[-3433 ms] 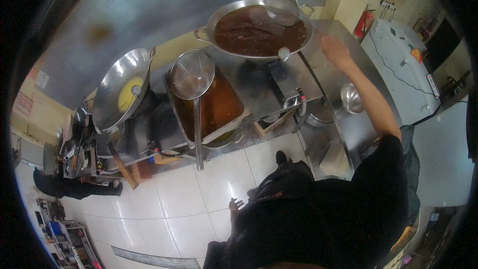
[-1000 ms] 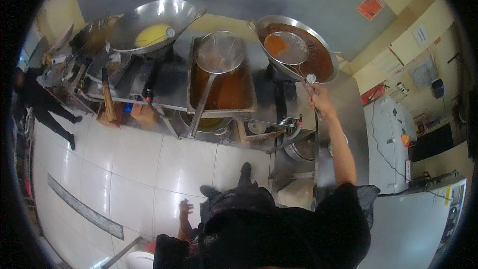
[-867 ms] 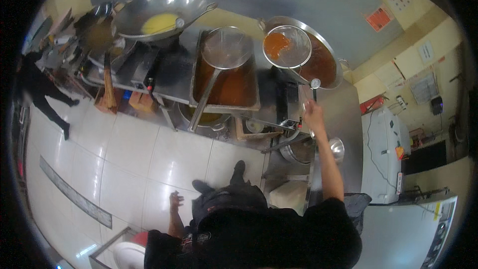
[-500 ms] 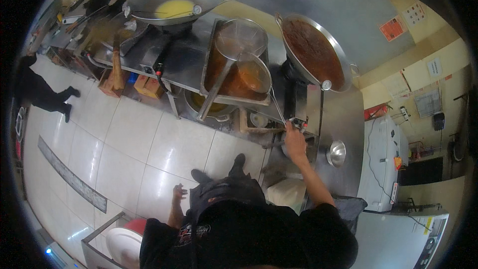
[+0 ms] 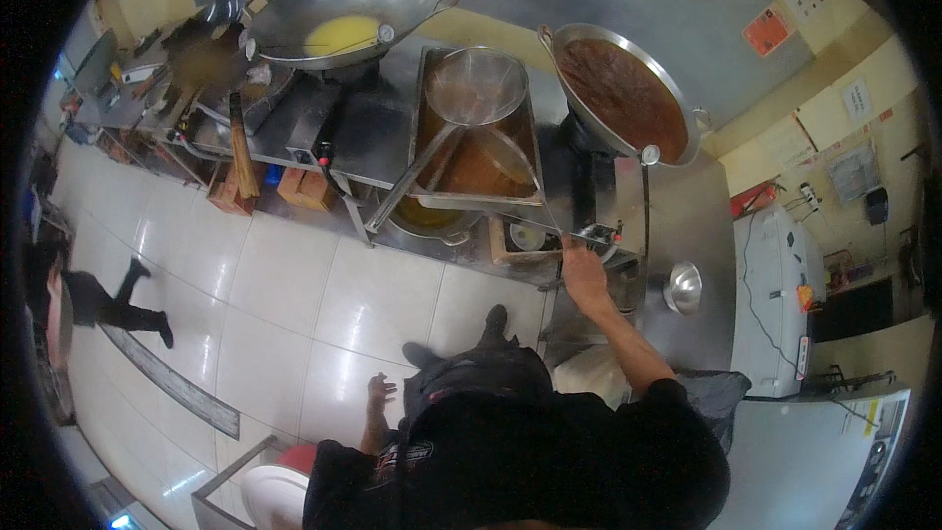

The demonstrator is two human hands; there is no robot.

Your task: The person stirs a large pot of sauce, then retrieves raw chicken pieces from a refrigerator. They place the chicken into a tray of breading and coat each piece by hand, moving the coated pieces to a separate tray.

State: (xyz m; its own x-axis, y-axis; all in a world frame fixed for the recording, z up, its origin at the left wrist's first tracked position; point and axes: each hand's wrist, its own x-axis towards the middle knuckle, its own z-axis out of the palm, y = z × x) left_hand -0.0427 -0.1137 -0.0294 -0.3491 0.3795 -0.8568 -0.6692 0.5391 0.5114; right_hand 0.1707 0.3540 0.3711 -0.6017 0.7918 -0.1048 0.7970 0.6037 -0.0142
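The tabletop [image 5: 687,226] is steel grey. Near its right end the wok [image 5: 567,80] is silver, its liquid [image 5: 626,96] deep reddish brown; toward its left end another silver wok [image 5: 287,15] carries bright yellow liquid [image 5: 341,36]. Orange-brown colours the tray [image 5: 481,203] between. The upper strainer [image 5: 477,86] has silvery-grey mesh; the strainer [image 5: 508,157] toward the front edge looks orange-tinged. White floor tiles [image 5: 353,294] show thin grey gridlines; the shirt [image 5: 530,461] is black.

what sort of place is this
Likely a commercial kitchen: wide metal woks stand along a steel counter, and a long-handled mesh strainer rests over a rectangular tray of brownish liquid.
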